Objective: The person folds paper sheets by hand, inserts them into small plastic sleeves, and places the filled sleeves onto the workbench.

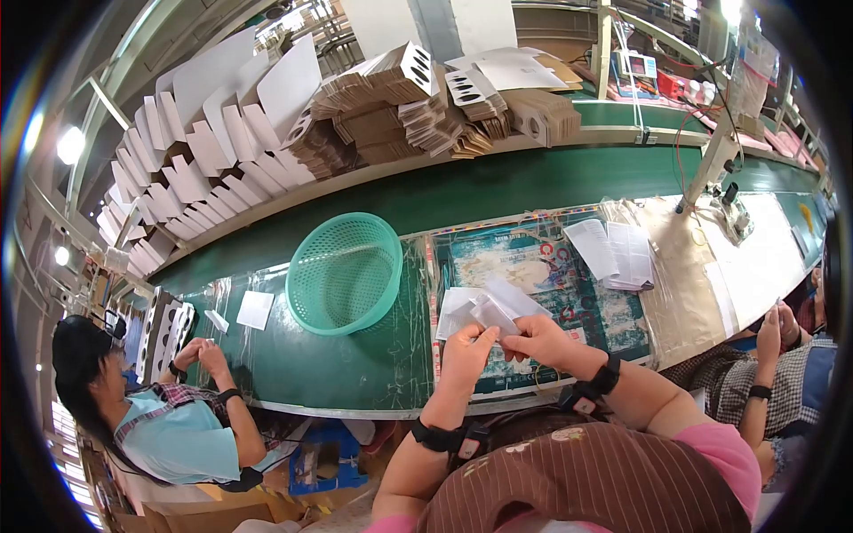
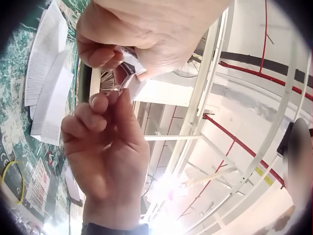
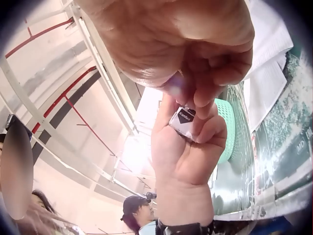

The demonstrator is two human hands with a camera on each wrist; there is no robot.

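Note:
Between both hands is a small white folded piece with a dark printed patch, seen in the left wrist view point(image 2: 131, 66) and the right wrist view point(image 3: 185, 122). My left hand point(image 1: 466, 357) pinches it between thumb and curled fingers. From the other side, my right hand point(image 1: 544, 343) pinches it too, fingertips close to the left ones. Thin white sheets point(image 1: 458, 306) show just beyond the hands; whether any are held, I cannot tell. Folded printed leaflets point(image 1: 627, 256) lie on the worktop to the right.
A green mesh basket point(image 1: 345, 274) stands left of the work mat. A white square sheet point(image 1: 256, 310) lies farther left. Stacked cardboard pieces point(image 1: 378, 80) line the shelf behind. One person point(image 1: 191, 435) sits at left, another point(image 1: 782, 355) at right. A metal stand point(image 1: 711, 169) rises at back right.

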